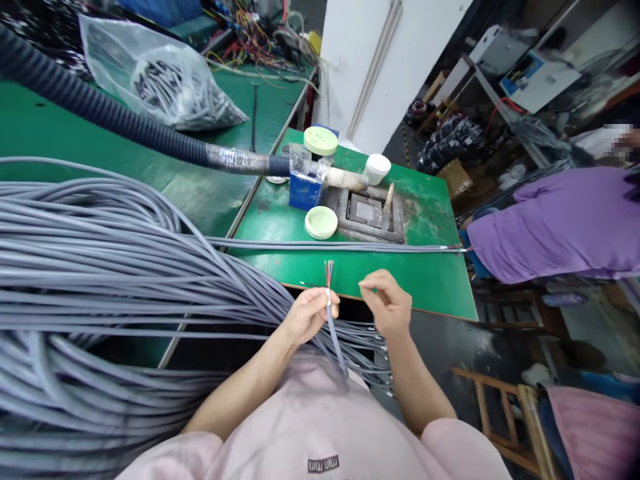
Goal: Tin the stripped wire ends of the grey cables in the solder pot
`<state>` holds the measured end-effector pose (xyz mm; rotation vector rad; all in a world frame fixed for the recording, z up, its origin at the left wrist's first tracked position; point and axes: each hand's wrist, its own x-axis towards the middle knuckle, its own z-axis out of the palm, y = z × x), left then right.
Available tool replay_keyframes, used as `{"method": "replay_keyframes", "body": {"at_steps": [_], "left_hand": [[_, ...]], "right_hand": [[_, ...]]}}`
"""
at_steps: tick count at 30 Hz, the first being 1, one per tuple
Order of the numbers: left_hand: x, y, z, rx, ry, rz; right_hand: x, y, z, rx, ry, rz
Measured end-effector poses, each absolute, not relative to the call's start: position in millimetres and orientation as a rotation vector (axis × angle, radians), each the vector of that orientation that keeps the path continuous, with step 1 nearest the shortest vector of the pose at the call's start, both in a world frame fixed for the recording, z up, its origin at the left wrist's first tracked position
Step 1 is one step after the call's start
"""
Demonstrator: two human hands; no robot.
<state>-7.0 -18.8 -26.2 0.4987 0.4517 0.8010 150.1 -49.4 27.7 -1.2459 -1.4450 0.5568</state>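
Note:
My left hand [313, 315] pinches a grey cable [335, 337] just below its stripped end. From that end a small fan of thin red and pale wires [329, 272] points away from me, with a white band at its base. To the right, apart from the cable, my right hand [390, 300] is raised with its fingers curled and the thumb and forefinger tips brought together. Nothing shows between those tips. Many more grey cables [125, 267] lie in a thick bundle on my left, and several of their ends [370, 347] reach below my hands.
Ahead on the green bench [430, 280] are a soldering pot [373, 212], a pale green lid [321, 222], a white tub [377, 169] and a blue box [305, 189]. A black hose [125, 127] crosses from the left. A co-worker in a purple top [555, 223] is at right.

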Motion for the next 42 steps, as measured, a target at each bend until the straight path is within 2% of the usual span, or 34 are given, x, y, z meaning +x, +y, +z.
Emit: {"method": "replay_keyframes", "body": {"at_steps": [5, 11, 17, 22, 26, 42], "left_hand": [[-4.7, -17.2, -18.7, 0.51, 0.507, 0.842], [-1.7, -20.9, -16.2, 0.629, 0.605, 0.855], [-4.9, -26.5, -21.7, 0.778, 0.538, 0.786], [-10.2, -27.5, -28.1, 0.871, 0.417, 0.726], [-12.8, -26.5, -30.2, 0.919, 0.391, 0.69], [-9.7, -24.1, -36.7, 0.937, 0.361, 0.773]], "right_hand": [[147.2, -60.6, 25.4, -1.151, -1.881, 0.437], [146.6, -55.3, 24.3, -1.223, -1.695, 0.472], [144.9, -40.9, 35.1, -1.321, -1.36, 0.806], [139.6, -33.8, 41.9, -1.251, -1.2, 1.161], [136.1, -30.2, 43.6, -1.151, -1.151, 1.311], [134.2, -28.9, 40.9, -1.124, -1.122, 1.264]]}}
